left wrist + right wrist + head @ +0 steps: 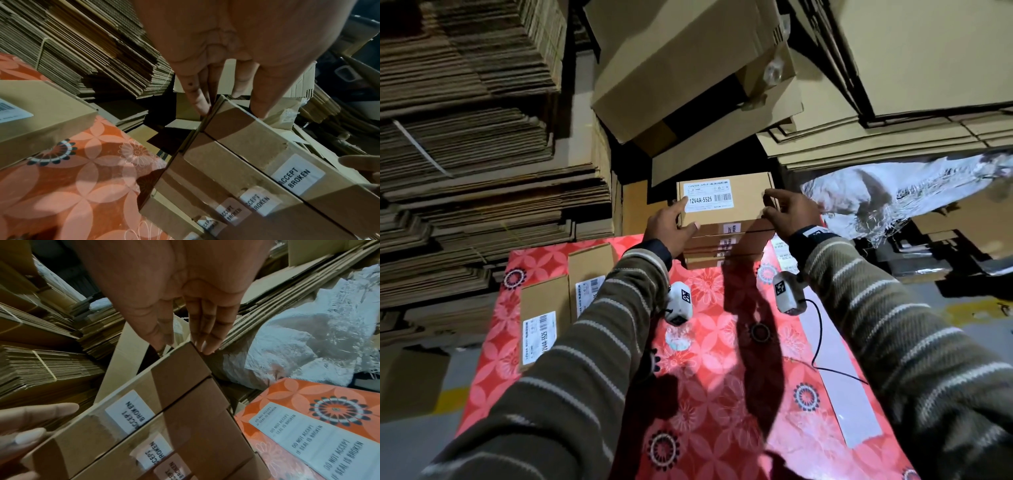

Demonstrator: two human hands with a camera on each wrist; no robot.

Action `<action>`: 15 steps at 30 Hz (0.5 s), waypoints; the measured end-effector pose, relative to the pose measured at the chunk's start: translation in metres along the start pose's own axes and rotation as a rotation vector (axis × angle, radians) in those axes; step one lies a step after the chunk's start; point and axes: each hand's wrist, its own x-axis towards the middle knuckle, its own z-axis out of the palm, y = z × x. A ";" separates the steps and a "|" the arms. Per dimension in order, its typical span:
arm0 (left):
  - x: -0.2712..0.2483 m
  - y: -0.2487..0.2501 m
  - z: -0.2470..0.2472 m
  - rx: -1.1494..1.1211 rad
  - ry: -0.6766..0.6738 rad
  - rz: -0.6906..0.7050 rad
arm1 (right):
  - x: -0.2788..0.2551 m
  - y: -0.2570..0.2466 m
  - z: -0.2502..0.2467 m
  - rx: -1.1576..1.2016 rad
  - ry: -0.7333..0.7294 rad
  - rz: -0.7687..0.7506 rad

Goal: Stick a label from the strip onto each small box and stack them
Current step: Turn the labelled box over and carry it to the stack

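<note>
We hold the top box (726, 202) on the stack (726, 248) at the desk's (722, 394) far edge, left hand (671, 226) and right hand (791, 212) curled round its short ends, long axis running between them; both equally near.

- The left hand (673, 226) grips the left end of the top small brown cardboard box (726, 198), thumb on its front edge.
- The right hand (791, 212) pinches that box's right end.
- The box tops a stack of small brown boxes (726, 246) at the far edge of the red flower-patterned table (722, 394).
- Two more flat brown boxes with white barcode labels (544, 315) lie on the table's left.
- A white strip of labels (839, 394) lies along the right.
- Piles of flattened corrugated cardboard (482, 154) rise behind.
</note>
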 end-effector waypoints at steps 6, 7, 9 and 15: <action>-0.037 -0.024 -0.036 -0.056 0.073 0.060 | -0.031 -0.029 -0.002 0.038 0.078 -0.156; -0.049 -0.034 -0.044 -0.048 0.079 0.065 | -0.040 -0.037 0.004 0.070 0.073 -0.185; -0.072 -0.057 -0.058 -0.035 0.092 0.066 | -0.059 -0.049 0.019 0.116 0.056 -0.223; -0.157 -0.154 -0.099 -0.098 0.121 -0.135 | -0.122 -0.088 0.109 0.233 -0.228 -0.231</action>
